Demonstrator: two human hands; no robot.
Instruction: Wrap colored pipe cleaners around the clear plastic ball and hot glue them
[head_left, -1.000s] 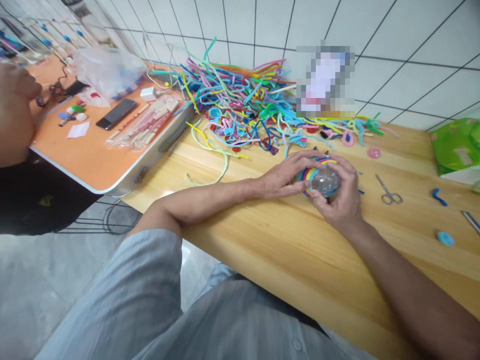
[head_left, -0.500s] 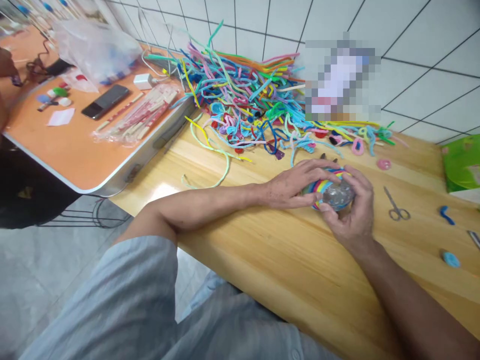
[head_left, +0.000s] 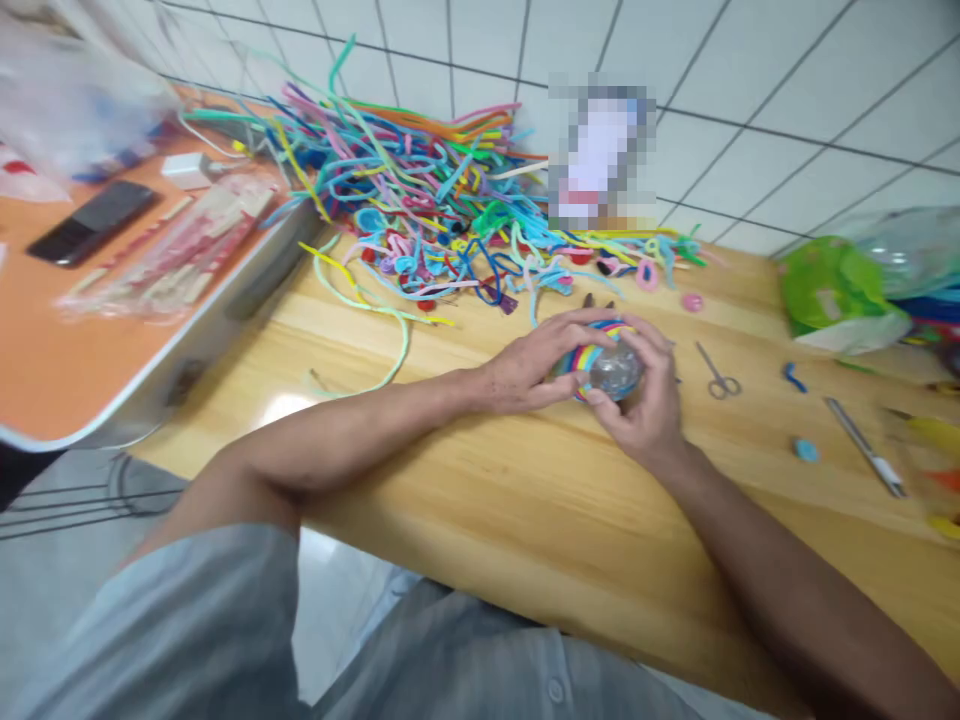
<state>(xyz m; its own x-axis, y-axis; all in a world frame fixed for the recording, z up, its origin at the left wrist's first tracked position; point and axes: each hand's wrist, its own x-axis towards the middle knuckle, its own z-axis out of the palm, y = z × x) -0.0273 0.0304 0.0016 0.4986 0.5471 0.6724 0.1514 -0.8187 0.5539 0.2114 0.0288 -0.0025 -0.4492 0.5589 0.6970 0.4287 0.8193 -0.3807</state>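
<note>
Between my two hands is a clear, rounded plastic container [head_left: 616, 370] with bands of rainbow-coloured pipe cleaner around it. My left hand [head_left: 525, 368] grips its left side, with the fingers laid over the coloured bands. Curled round the right side, my right hand [head_left: 654, 395] has its thumb at the near edge and its fingers at the far edge. The clear end faces up towards me; the hands cover much of the sides. Two dark pointed bits [head_left: 598, 300] show just beyond the fingers. Small scissors [head_left: 720, 376] lie right of my right hand.
A heap of pipe cleaners [head_left: 420, 190] lies along the tiled wall, beside a blurred-out upright object [head_left: 600, 155]. To the right are a craft knife [head_left: 866, 448], a blue piece [head_left: 805, 449] and a green packet [head_left: 829, 290]. An orange table [head_left: 142, 350] holds a phone [head_left: 94, 222].
The view has swung to the right, so more of the table's right side shows, including the whole craft knife. Both hands keep nearly the same hold on the container.
</note>
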